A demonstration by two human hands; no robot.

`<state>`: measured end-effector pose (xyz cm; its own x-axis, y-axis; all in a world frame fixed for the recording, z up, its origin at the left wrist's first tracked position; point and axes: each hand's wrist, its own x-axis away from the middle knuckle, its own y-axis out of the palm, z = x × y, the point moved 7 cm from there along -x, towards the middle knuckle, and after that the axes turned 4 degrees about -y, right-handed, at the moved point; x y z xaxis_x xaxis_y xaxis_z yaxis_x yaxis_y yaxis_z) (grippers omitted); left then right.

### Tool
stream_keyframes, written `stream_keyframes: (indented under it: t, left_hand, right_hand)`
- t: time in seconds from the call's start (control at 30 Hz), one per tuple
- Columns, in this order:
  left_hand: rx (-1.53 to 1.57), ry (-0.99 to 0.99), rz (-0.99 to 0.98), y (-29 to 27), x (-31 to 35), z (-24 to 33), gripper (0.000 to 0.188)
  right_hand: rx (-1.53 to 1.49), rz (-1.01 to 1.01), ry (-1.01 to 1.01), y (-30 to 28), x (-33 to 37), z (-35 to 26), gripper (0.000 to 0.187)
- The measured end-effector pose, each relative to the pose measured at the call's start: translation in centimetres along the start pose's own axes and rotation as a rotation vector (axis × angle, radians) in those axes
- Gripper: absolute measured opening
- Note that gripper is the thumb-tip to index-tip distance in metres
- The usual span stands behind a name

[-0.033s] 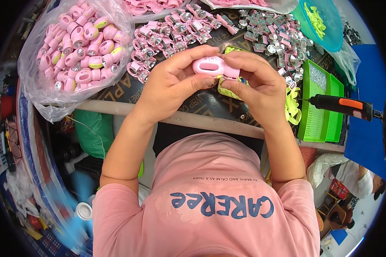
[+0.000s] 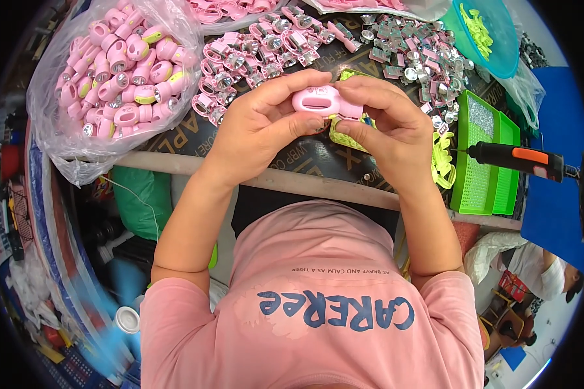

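Over the near edge of the work table, both my hands hold one pink plastic flashlight (image 2: 316, 100), with a slot in its body facing up. My left hand (image 2: 256, 123) is closed round its left end, thumb beneath and index finger on top. At the other end, the fingers and thumb of my right hand (image 2: 396, 126) pinch the narrower part, where a bit of yellow-green shows. My fingers hide the flashlight's ends. Just under my right hand lies a lime-green perforated basket (image 2: 345, 139), partly covered by it.
A clear plastic bag (image 2: 45, 123) full of pink flashlights stands left. Behind my hands lie pink half-shells with reflectors (image 2: 266, 48) and loose reflector parts (image 2: 415, 58). To the right are lime-green pieces (image 2: 442, 162), a green tray (image 2: 464, 188) and a hanging black-orange electric screwdriver (image 2: 522, 159).
The flashlight has rolled very slightly between my fingers, so its slotted face shows a little more. Both hands keep their hold in nearly the same place.
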<state>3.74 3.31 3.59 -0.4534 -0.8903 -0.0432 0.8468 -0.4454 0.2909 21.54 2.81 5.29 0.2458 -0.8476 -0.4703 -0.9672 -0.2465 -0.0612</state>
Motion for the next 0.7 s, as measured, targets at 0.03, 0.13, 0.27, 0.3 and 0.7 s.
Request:
stream_keyframes:
  t: [0.03, 0.13, 0.27, 0.3, 0.7]
  left_hand:
    - [0.000, 0.000, -0.002, -0.2, 0.0, 0.0, 0.048]
    - [0.024, -0.052, 0.005, -0.6, 0.2, -0.4, 0.052]
    - [0.024, 0.048, 0.005, -0.4, 0.1, 0.0, 0.053]
    - [0.007, 0.067, 0.016, -0.4, 0.2, 0.1, 0.054]
    - [0.057, 0.033, 0.067, -0.6, 0.3, -0.1, 0.057]
  right_hand:
    - [0.001, 0.002, 0.000, 0.1, 0.1, -0.1, 0.046]
    - [-0.081, 0.083, 0.093, 0.5, 0.2, -0.2, 0.046]
    - [-0.016, 0.072, 0.126, 0.4, 0.2, -0.1, 0.047]
    - [0.040, 0.053, 0.112, 0.4, 0.2, -0.1, 0.048]
    - [-0.228, 0.107, 0.165, 0.5, 0.2, 0.6, 0.038]
